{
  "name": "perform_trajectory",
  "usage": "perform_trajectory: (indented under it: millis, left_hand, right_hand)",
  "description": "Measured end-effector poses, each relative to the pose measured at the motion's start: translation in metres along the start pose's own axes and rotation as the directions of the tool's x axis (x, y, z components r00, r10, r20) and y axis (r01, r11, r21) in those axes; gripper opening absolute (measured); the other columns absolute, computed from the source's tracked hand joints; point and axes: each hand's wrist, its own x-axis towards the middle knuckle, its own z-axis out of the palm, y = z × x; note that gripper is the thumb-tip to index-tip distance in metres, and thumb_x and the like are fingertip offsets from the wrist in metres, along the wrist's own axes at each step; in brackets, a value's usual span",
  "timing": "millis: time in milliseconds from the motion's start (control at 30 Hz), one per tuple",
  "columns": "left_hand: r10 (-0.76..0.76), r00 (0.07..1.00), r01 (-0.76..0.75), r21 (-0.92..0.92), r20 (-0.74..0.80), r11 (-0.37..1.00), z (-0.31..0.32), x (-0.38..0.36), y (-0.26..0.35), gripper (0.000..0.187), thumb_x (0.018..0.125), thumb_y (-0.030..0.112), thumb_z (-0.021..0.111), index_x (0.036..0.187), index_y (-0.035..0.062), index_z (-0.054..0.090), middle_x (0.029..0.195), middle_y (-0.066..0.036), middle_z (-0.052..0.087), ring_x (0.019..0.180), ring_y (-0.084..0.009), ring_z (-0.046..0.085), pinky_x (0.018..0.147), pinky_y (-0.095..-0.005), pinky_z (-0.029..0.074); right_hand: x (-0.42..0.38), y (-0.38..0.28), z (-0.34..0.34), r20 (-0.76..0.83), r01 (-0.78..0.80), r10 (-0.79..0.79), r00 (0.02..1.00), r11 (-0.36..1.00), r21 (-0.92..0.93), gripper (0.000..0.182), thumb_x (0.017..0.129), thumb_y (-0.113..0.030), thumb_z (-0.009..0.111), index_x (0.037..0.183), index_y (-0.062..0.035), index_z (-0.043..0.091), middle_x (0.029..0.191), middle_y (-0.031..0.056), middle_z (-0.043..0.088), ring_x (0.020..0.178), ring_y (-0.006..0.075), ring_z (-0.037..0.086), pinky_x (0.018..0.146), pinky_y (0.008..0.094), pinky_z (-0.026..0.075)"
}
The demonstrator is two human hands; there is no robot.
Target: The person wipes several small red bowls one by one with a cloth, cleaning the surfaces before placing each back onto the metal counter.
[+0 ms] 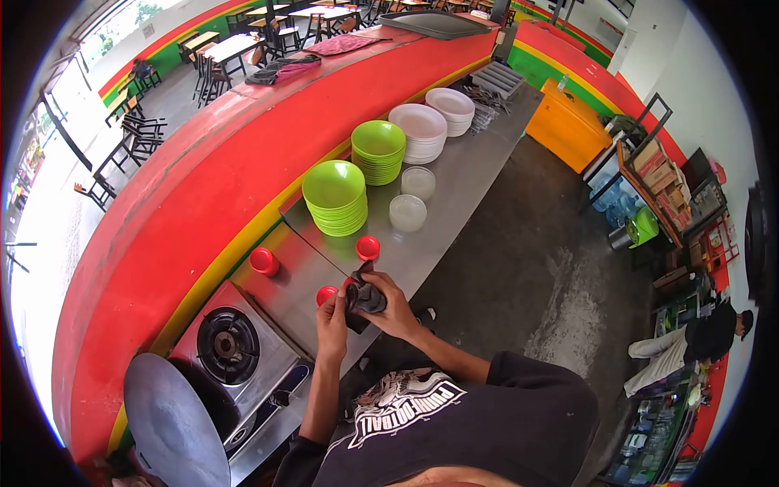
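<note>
At far left, note wok and stove. Rightward, find red cup on metal counter, then second red cup just beside left hand. See left fingers bent near red edge; cannot tell exact pinch. Between both hands, near counter's edge, find dark cloth. At right hand, see fingers closed on cloth. Advise steadying with left, rubbing evenly with right, clear of cups.
</note>
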Motion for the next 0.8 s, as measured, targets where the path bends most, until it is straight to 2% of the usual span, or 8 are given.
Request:
perform_trajectory:
  millis: [33, 167, 233, 267, 367, 500, 700, 800]
  left_hand:
    - [-0.005, 1.0, 0.005, 0.022, 0.016, 1.0, -0.005, 0.0, -0.001, 0.035, 0.104, 0.028, 0.049, 0.109, -0.0001, 0.069, 0.092, 0.003, 0.066, 0.081, -0.0037, 0.054, 0.073, -0.0215, 0.043]
    - [-0.093, 0.995, 0.091, 0.04, 0.047, 0.995, -0.01, -0.003, 0.002, 0.034, 0.104, 0.029, 0.049, 0.103, 0.0022, 0.07, 0.088, 0.003, 0.065, 0.077, -0.0039, 0.053, 0.07, -0.0212, 0.042]
    - [-0.122, 0.984, 0.126, -0.026, 0.127, 0.992, -0.02, -0.003, -0.003, 0.033, 0.103, 0.03, 0.049, 0.101, 0.0041, 0.07, 0.085, 0.003, 0.064, 0.073, -0.0044, 0.053, 0.067, -0.0216, 0.042]
    - [-0.135, 0.977, 0.146, -0.059, 0.168, 0.987, -0.024, -0.003, -0.005, 0.033, 0.103, 0.03, 0.049, 0.099, 0.005, 0.07, 0.083, 0.003, 0.063, 0.071, -0.0047, 0.053, 0.066, -0.0217, 0.042]
    - [-0.15, 0.975, 0.174, -0.142, 0.163, 0.974, -0.013, -0.008, 0.003, 0.033, 0.103, 0.032, 0.049, 0.097, 0.0064, 0.069, 0.08, 0.002, 0.063, 0.068, -0.0058, 0.053, 0.064, -0.0226, 0.042]
    - [-0.198, 0.962, 0.22, -0.103, 0.189, 0.97, -0.021, -0.007, -0.006, 0.034, 0.103, 0.032, 0.048, 0.102, 0.0043, 0.068, 0.086, 0.0, 0.066, 0.072, -0.0066, 0.057, 0.066, -0.0235, 0.045]
    - [-0.216, 0.967, 0.238, -0.177, 0.133, 0.955, -0.02, -0.006, -0.012, 0.037, 0.104, 0.033, 0.047, 0.111, 0.0021, 0.065, 0.098, -0.004, 0.068, 0.083, -0.0103, 0.062, 0.073, -0.0278, 0.048]
    - [-0.237, 0.967, 0.253, -0.242, 0.093, 0.937, -0.017, -0.008, -0.011, 0.039, 0.103, 0.034, 0.047, 0.115, 0.0004, 0.063, 0.103, -0.006, 0.068, 0.088, -0.0128, 0.063, 0.077, -0.0303, 0.049]
  right_hand:
    - [-0.001, 0.001, 0.001, 0.004, -0.01, 0.01, 1.0, 1.0, 0.01, 0.064, 0.071, -0.009, 0.084, 0.126, -0.001, 0.052, 0.122, 0.0151, 0.057, 0.113, 0.0275, 0.059, 0.096, 0.0351, 0.047]
    - [-0.004, 0.012, 0.005, 0.124, -0.251, 0.222, 0.967, 0.908, 0.336, 0.057, 0.074, -0.011, 0.084, 0.122, -0.0035, 0.055, 0.114, 0.0069, 0.061, 0.104, 0.0152, 0.06, 0.092, 0.0301, 0.047]
    - [-0.001, 0.003, -0.001, 0.17, -0.333, 0.288, 0.942, 0.852, 0.404, 0.052, 0.076, -0.013, 0.083, 0.12, -0.005, 0.056, 0.108, 0.0026, 0.064, 0.099, 0.0099, 0.06, 0.091, 0.028, 0.047]
    - [0.0, 0.003, -0.002, 0.162, -0.341, 0.3, 0.94, 0.825, 0.451, 0.043, 0.08, -0.012, 0.08, 0.117, -0.0054, 0.058, 0.101, 0.0004, 0.066, 0.093, 0.0077, 0.061, 0.088, 0.0265, 0.048]
    - [0.0, -0.001, -0.011, 0.212, -0.403, 0.343, 0.915, 0.799, 0.446, 0.037, 0.081, -0.01, 0.078, 0.113, -0.0049, 0.06, 0.1, -0.001, 0.064, 0.095, 0.0086, 0.058, 0.09, 0.0269, 0.046]
    - [-0.008, 0.005, -0.008, 0.209, -0.478, 0.446, 0.871, 0.667, 0.571, 0.036, 0.08, -0.007, 0.077, 0.112, -0.0043, 0.061, 0.099, 0.0018, 0.066, 0.091, 0.0098, 0.061, 0.085, 0.0272, 0.049]
    - [-0.02, 0.018, -0.002, 0.17, -0.48, 0.514, 0.841, 0.561, 0.675, 0.035, 0.082, -0.005, 0.074, 0.114, -0.0031, 0.061, 0.101, 0.0039, 0.066, 0.094, 0.0128, 0.063, 0.086, 0.0282, 0.05]
    - [-0.024, 0.023, 0.002, 0.174, -0.502, 0.619, 0.766, 0.408, 0.763, 0.033, 0.083, -0.006, 0.072, 0.114, -0.0019, 0.06, 0.102, 0.0049, 0.066, 0.094, 0.0135, 0.063, 0.084, 0.0286, 0.051]
